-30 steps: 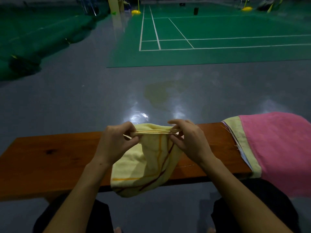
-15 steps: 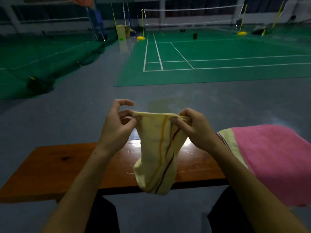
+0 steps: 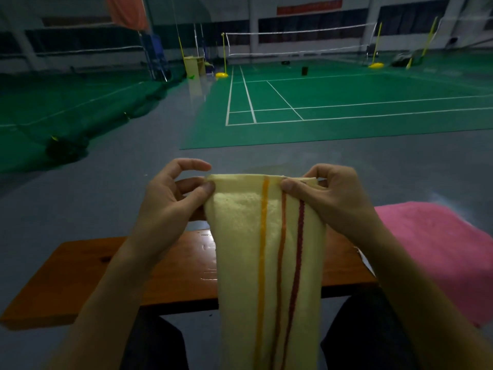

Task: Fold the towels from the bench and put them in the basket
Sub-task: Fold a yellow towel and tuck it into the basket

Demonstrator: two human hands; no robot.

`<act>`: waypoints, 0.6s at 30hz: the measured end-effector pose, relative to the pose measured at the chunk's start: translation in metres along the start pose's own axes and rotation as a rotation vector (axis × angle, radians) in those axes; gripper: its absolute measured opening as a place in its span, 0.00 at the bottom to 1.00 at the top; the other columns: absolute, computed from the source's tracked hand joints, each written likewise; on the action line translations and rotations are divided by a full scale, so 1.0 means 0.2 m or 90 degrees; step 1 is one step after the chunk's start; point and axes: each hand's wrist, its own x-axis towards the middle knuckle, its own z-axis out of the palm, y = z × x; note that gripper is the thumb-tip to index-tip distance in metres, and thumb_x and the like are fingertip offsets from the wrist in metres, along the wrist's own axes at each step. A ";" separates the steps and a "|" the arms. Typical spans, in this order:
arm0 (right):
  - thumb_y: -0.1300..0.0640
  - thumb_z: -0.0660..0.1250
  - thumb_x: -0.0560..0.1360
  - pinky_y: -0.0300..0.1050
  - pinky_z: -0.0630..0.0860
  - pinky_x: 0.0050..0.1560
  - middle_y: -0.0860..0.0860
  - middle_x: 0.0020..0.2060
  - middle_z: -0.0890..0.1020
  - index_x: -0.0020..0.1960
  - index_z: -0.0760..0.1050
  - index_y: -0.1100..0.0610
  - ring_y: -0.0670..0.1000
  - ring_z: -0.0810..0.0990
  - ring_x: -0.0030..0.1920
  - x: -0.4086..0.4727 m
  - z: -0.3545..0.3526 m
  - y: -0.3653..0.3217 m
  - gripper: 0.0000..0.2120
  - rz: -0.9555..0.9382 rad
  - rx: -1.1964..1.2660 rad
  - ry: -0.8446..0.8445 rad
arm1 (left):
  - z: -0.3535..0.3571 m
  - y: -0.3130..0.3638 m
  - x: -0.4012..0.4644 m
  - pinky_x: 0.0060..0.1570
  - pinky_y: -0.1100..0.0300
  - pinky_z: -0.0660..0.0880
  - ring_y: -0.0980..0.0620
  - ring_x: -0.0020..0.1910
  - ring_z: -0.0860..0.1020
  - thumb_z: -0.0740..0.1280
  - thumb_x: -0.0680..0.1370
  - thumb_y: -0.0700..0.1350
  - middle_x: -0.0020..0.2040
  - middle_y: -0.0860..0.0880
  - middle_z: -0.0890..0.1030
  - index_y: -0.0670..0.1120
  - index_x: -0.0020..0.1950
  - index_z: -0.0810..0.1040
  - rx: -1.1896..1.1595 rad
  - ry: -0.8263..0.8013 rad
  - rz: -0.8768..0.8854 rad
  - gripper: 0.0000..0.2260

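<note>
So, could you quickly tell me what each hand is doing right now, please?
Left hand: pinches the top left corner of the yellow striped towel.
Right hand: pinches the towel's top right corner.

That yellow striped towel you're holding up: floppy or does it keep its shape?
Likely floppy: the yellow striped towel hangs straight down from where the left hand and right hand pinch its top edge. Probably light, since fingertip pinches carry it. The terry surface looks unlikely to slip.
</note>
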 end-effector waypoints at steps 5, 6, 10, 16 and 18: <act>0.29 0.71 0.68 0.42 0.72 0.28 0.51 0.28 0.80 0.36 0.80 0.57 0.46 0.76 0.27 0.07 0.11 0.35 0.28 0.026 -0.128 -0.017 | 0.03 -0.34 0.06 0.33 0.46 0.84 0.38 0.39 0.84 0.68 0.83 0.36 0.45 0.40 0.85 0.42 0.59 0.76 0.091 0.009 -0.027 0.07; 0.29 0.70 0.70 0.42 0.69 0.28 0.52 0.27 0.79 0.34 0.80 0.57 0.45 0.74 0.27 0.08 0.14 0.45 0.30 0.034 -0.143 -0.023 | 0.03 -0.43 0.07 0.31 0.47 0.83 0.39 0.37 0.84 0.68 0.83 0.36 0.45 0.41 0.84 0.43 0.58 0.77 0.101 0.015 -0.040 0.06; 0.30 0.68 0.73 0.45 0.69 0.31 0.52 0.28 0.80 0.35 0.81 0.57 0.45 0.74 0.29 0.11 0.30 0.84 0.30 0.089 -0.164 -0.060 | 0.04 -0.82 0.12 0.26 0.50 0.78 0.47 0.31 0.80 0.68 0.83 0.37 0.46 0.42 0.84 0.45 0.55 0.77 0.151 0.043 -0.111 0.05; 0.51 0.68 0.82 0.55 0.77 0.42 0.58 0.39 0.83 0.47 0.81 0.61 0.57 0.82 0.41 0.23 0.50 1.21 0.13 0.212 -0.191 -0.142 | 0.06 -1.17 0.28 0.22 0.54 0.74 0.49 0.33 0.80 0.68 0.83 0.37 0.46 0.43 0.83 0.47 0.55 0.76 0.190 0.115 -0.170 0.06; 0.55 0.66 0.84 0.53 0.80 0.48 0.54 0.44 0.85 0.53 0.81 0.60 0.53 0.84 0.46 0.28 0.54 1.26 0.10 0.266 -0.133 -0.145 | 0.06 -1.23 0.36 0.23 0.54 0.75 0.51 0.35 0.81 0.69 0.82 0.37 0.45 0.47 0.83 0.49 0.54 0.76 0.203 0.133 -0.179 0.07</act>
